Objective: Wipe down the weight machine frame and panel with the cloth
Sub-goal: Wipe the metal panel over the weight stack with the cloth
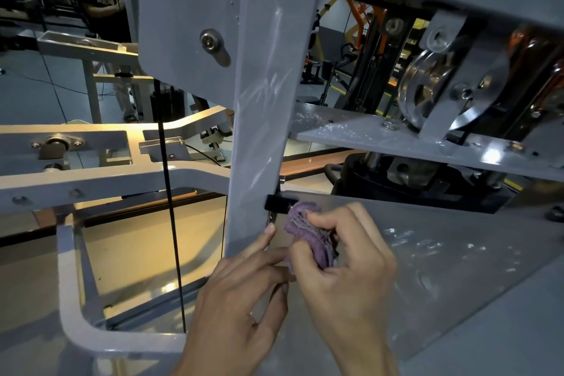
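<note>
Gym equipment fills the background: pale frame bars at left, orange and black machines in the upper middle, and a person in a dark shirt [105, 0] at the upper left. Through the centre of the frame runs the grey upright post [262, 107] of the weight machine, smeared with whitish streaks. A steel pulley [427, 88] sits at the upper right above a dusty grey shelf plate [366, 134]. Below it, a grey panel [442, 259] slopes across the lower right, speckled with white marks.

Bunched purple cloth [308, 235] lies low in the centre, just beside the post's lower end and against the panel's upper left corner. The right hand [348, 268] grips it, fingers curled over the wad with the cloth bulging out above them. The left hand [241, 293] pinches the cloth's lower edge, with its index finger stretched up to touch the post's edge.
</note>
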`<action>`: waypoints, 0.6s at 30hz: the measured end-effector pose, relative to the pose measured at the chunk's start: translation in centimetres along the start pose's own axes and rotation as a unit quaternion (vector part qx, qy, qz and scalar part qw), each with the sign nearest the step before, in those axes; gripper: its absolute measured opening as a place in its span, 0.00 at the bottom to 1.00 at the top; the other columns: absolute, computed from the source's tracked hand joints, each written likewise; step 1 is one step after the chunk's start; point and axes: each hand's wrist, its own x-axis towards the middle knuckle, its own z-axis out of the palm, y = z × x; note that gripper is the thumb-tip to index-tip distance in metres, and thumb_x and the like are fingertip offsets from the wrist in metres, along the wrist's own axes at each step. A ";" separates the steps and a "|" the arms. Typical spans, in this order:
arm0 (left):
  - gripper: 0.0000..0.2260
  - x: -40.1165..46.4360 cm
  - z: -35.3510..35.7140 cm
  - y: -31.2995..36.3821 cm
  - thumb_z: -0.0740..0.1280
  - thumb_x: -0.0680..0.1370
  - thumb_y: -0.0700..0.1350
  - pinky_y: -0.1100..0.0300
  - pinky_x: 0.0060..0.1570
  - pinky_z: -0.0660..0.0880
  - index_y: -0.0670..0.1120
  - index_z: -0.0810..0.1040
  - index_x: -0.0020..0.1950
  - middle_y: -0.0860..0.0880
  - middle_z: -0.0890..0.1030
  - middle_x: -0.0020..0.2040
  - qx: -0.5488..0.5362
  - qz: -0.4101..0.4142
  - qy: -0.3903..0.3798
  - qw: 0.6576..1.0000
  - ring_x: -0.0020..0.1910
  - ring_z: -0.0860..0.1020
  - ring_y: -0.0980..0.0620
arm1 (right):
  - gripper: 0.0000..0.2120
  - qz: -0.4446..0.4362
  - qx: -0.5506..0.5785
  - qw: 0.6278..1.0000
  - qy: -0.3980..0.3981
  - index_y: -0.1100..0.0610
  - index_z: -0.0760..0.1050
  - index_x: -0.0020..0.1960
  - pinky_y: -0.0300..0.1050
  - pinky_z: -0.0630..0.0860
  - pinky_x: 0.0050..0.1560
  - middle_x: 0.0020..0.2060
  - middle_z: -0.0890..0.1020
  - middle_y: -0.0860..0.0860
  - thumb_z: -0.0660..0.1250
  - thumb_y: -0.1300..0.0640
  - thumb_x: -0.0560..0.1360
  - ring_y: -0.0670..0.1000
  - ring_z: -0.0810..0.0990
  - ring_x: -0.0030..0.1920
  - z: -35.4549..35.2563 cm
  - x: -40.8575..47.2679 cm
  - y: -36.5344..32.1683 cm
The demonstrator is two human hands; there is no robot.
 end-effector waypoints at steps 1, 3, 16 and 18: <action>0.08 0.0 0.0 0.0 0.66 0.75 0.45 0.73 0.57 0.67 0.55 0.83 0.50 0.67 0.78 0.63 -0.002 0.002 -0.002 1.000 0.75 0.69 0.60 | 0.08 0.001 -0.009 1.000 0.008 0.57 0.79 0.41 0.29 0.67 0.36 0.38 0.75 0.46 0.69 0.66 0.63 0.43 0.74 0.36 -0.2 0.0 0.0; 0.10 0.0 -0.1 0.0 0.66 0.76 0.46 0.73 0.58 0.67 0.57 0.82 0.53 0.70 0.75 0.66 -0.005 0.004 -0.002 1.000 0.75 0.68 0.61 | 0.09 -0.004 -0.009 1.000 0.017 0.57 0.81 0.42 0.32 0.70 0.35 0.39 0.75 0.48 0.69 0.66 0.64 0.45 0.75 0.35 0.2 -0.1 -0.1; 0.13 0.2 -0.4 0.5 0.66 0.76 0.46 0.76 0.54 0.65 0.57 0.82 0.57 0.71 0.74 0.67 0.000 -0.016 -0.022 1.000 0.68 0.73 0.63 | 0.14 0.007 0.021 0.998 -0.061 0.54 0.84 0.50 0.33 0.75 0.46 0.47 0.79 0.45 0.70 0.67 0.68 0.44 0.81 0.46 0.6 1.6 -2.0; 0.14 0.3 -0.4 0.5 0.66 0.76 0.45 0.79 0.52 0.63 0.58 0.81 0.58 0.72 0.73 0.66 0.010 -0.025 -0.025 0.999 0.62 0.72 0.64 | 0.14 -0.004 0.030 0.997 -0.076 0.55 0.84 0.51 0.39 0.77 0.46 0.48 0.79 0.46 0.70 0.67 0.69 0.47 0.81 0.47 0.9 1.8 -2.1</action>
